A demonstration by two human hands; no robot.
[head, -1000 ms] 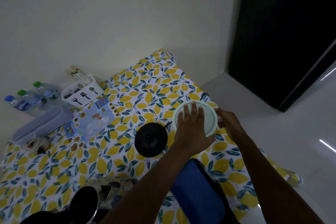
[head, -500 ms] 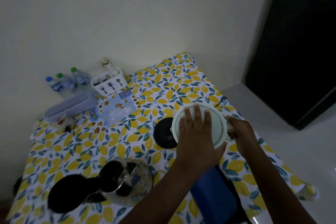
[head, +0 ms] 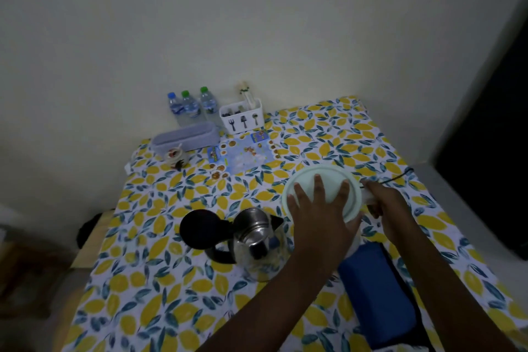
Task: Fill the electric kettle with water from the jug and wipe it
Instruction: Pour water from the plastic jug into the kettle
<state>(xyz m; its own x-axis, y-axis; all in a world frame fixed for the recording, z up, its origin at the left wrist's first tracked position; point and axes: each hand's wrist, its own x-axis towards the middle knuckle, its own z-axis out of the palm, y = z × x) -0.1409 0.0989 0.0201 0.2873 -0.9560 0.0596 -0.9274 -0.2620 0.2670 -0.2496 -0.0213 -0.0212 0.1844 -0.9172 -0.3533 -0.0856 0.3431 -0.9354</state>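
Observation:
The jug (head: 323,177) has a round pale lid and stands at the table's right side. My left hand (head: 320,220) lies on top of the lid with its fingers spread over it. My right hand (head: 385,206) is closed around the jug's white handle on the right. The electric kettle (head: 257,234), glass with a steel rim, stands just left of the jug. Its black lid (head: 203,227) is flipped open to the left. A blue cloth (head: 374,288) lies folded near me, under my right forearm.
Against the back wall stand three water bottles (head: 190,107), a white cutlery holder (head: 243,118) and a lavender tray (head: 185,138). A printed sheet (head: 243,154) lies on the lemon-patterned tablecloth (head: 160,280). A black cable (head: 400,176) runs off the right edge.
My view has swung left and down, so the kettle with its open lid has come into sight. Both hands stay on the jug, which now covers the black round base seen earlier.

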